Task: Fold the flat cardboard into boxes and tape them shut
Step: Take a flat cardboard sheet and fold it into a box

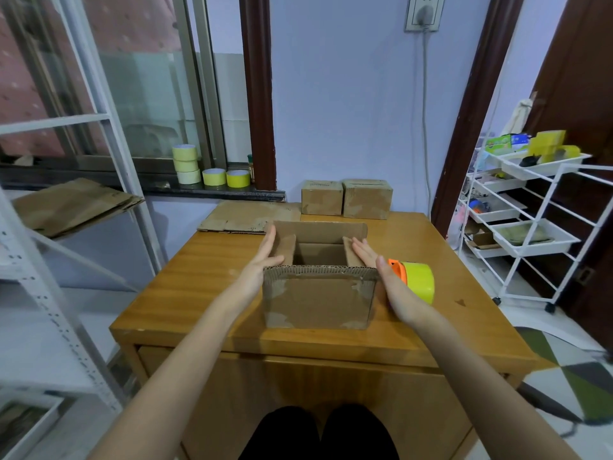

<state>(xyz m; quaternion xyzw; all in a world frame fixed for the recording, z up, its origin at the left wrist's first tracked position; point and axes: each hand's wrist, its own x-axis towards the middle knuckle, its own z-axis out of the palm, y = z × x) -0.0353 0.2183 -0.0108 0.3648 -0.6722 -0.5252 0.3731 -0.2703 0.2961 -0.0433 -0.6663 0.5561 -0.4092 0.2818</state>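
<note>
An open cardboard box stands in the middle of the wooden table, its near and far flaps upright. My left hand lies flat with straight fingers on the left side flap, pressing it inward. My right hand lies flat on the right side flap in the same way. A tape dispenser with an orange handle and a yellow roll sits on the table just right of my right hand. Two closed small boxes stand at the table's far edge. Flat cardboard lies at the far left corner.
Several yellow tape rolls stand on the window sill. More flat cardboard rests on a white metal shelf at the left. A white wire cart with trays stands to the right. A cable hangs from a wall socket.
</note>
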